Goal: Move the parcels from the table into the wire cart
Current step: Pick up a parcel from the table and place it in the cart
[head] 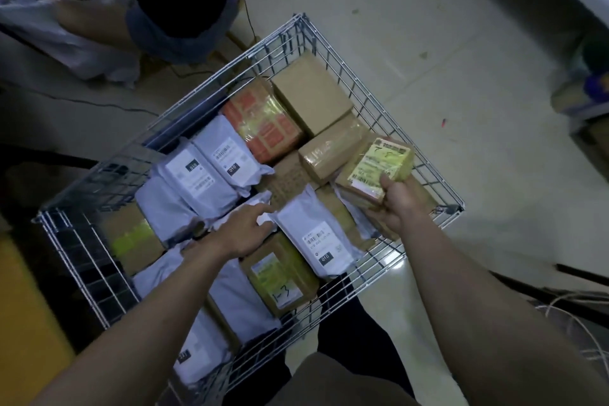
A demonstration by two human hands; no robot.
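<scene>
Right hand [393, 199] clamps a stiff, light-looking yellow-labelled box [379, 168] by its near end over the wire cart [438, 175]; left hand [244, 234], fingers loosely spread, presses soft mailers [313, 237].

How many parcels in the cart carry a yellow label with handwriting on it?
2. One box is held in the right hand above the cart's right side; the other, marked 1-3, lies near the front edge. Others may be hidden beneath.
</scene>
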